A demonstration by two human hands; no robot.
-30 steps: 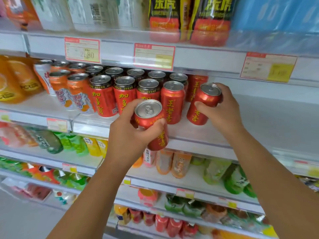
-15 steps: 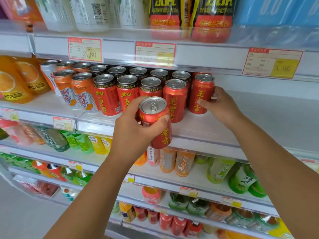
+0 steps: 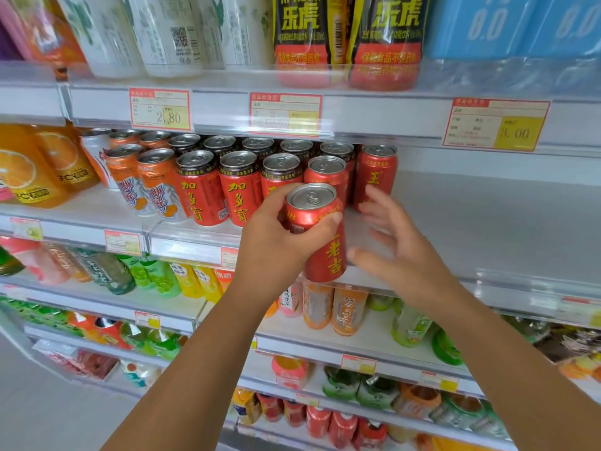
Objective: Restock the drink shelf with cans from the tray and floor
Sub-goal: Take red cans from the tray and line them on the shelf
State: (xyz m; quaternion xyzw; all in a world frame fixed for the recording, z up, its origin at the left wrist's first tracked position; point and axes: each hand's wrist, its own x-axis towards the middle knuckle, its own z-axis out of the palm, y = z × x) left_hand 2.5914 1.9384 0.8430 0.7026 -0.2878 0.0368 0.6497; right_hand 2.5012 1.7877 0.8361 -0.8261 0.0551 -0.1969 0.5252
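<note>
My left hand (image 3: 276,249) grips a red can with yellow characters (image 3: 320,236), tilted, in front of the white drink shelf (image 3: 471,222). My right hand (image 3: 400,252) hovers just right of that can with fingers spread and nothing in it. Behind it, a red can (image 3: 375,174) stands upright at the right end of the back row. Several more red cans (image 3: 240,187) fill the shelf to the left in rows.
Orange cans (image 3: 159,187) and orange juice bottles (image 3: 29,167) stand further left. The shelf's right half is bare. Price tags (image 3: 497,125) line the rail above. Bottles lie on lower shelves (image 3: 162,278). Packs of drinks (image 3: 383,30) sit on the top shelf.
My right hand set its red can upright at the right end of the row, let go and drew back toward the can in my left hand.
</note>
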